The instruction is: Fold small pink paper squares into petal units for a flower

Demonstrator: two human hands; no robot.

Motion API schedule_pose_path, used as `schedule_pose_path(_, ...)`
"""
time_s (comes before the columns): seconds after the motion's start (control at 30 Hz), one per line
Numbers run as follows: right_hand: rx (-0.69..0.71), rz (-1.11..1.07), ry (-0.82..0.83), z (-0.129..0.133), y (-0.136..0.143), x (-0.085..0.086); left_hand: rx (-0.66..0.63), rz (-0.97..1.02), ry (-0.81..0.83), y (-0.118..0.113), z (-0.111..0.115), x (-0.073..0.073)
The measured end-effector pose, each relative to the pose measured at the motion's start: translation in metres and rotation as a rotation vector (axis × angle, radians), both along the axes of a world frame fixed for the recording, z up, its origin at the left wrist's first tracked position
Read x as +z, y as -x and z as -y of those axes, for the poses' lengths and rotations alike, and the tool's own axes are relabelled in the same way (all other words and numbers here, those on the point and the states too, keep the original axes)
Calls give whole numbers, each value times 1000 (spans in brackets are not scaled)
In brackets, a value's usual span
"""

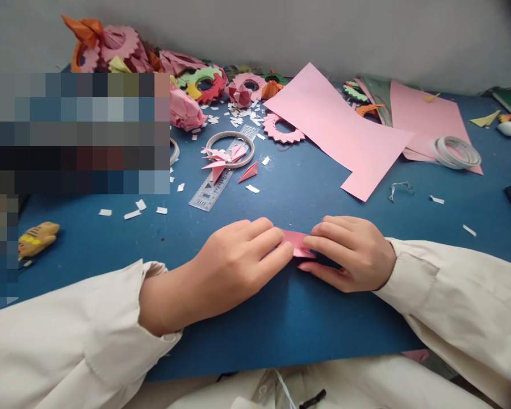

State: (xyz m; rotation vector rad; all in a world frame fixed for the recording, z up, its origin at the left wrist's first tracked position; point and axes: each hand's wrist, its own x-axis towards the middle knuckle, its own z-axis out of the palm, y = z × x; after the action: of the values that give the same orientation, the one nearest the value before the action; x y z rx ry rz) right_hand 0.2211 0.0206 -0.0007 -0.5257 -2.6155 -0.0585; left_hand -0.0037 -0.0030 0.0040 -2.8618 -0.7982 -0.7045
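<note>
A small piece of pink paper [298, 243] is held between my two hands, just above the blue table [255, 335] near its front edge. My left hand [249, 255] grips the paper's left end, with the fingers bent over it. On the opposite end, my right hand [349, 250] has its fingertips on the paper, the thumb lower down and a little apart from it. My fingers hide both ends of the paper. Beyond my left hand lie folded pink paper pieces [216, 168], some on a tape roll [230, 134] and a clear ruler [208, 196].
Large pink sheets [344, 125] lie at the back right, with more tape rolls [455, 152] on them. Folded paper rings [119, 48] are heaped at the back left. White paper scraps [132, 215] are scattered about. A yellow-brown object [39, 237] lies at the far left.
</note>
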Motion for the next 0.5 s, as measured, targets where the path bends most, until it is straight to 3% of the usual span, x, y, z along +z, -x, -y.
schedule_pose_path(0.17,-4,41,-50,-2,-1,0,-20,11,-41,6,1,1)
schedule_pose_path(0.37,35,43,-311,2,-3,4,25,-7,29,4,-1,-1)
schedule_pose_path(0.5,90,72,-286,3,-1,7,5,-19,58,1,-1,-1)
